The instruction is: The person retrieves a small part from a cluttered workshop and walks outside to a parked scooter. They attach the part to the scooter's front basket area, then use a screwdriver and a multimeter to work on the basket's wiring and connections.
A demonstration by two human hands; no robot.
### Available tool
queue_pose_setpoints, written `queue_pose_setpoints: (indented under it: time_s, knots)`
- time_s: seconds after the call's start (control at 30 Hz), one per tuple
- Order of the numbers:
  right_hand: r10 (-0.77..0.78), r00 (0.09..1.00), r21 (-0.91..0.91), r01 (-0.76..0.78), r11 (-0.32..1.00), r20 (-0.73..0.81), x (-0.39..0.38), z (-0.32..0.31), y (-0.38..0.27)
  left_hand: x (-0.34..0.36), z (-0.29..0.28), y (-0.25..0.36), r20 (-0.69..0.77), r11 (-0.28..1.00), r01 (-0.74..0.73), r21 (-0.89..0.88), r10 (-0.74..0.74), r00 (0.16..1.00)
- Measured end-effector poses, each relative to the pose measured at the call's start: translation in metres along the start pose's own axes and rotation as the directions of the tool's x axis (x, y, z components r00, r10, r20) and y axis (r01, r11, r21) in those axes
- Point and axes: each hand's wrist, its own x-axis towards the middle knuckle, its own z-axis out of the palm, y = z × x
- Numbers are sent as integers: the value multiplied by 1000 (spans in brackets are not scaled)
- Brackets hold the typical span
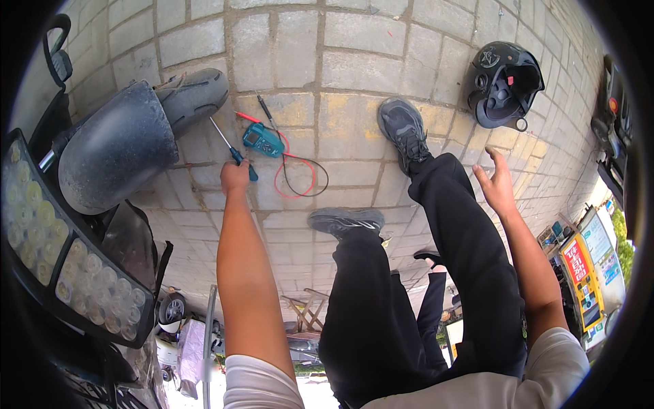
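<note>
My left hand (234,176) is closed on a screwdriver (244,163) with a blue-green handle, its long shaft pointing up toward the dark front mudguard (112,146) at the left. Just right of that sits a teal multimeter (263,140) on the paving, with red and black leads looped beside it and two probes above it. My right hand (497,180) is held out to the right with fingers apart and nothing in it, below a black helmet (494,102) resting on the paving.
A vehicle's lamp bar (68,266) runs along the left edge. My shoes and legs occupy the middle. Parked scooters (170,310), a folding wooden stand (306,307), another person's dark-trousered leg (432,307) and a shop signboard (579,273) show farther off.
</note>
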Motion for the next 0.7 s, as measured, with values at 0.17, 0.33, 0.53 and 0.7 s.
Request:
queue_pose_setpoints:
  time_s: [0.17, 0.33, 0.53, 0.7]
  knots:
    - [-267, 959, 263, 234, 936, 95, -55, -39, -131, -167, -35, 9, 371, 682, 259, -684, 20, 928]
    - [-387, 645, 639, -210, 740, 659, -168, -99, -250, -419, -143, 51, 505, 495, 333, -803, 266, 821]
    - [-421, 647, 674, -198, 711, 635, -253, -246, -306, -584, -301, 60, 224, 449, -81, -890, 584, 780]
    - [-248, 726, 618, -298, 728, 642, -269, -346, -335, -596, -394, 34, 170, -242, 167, -956, 11, 985]
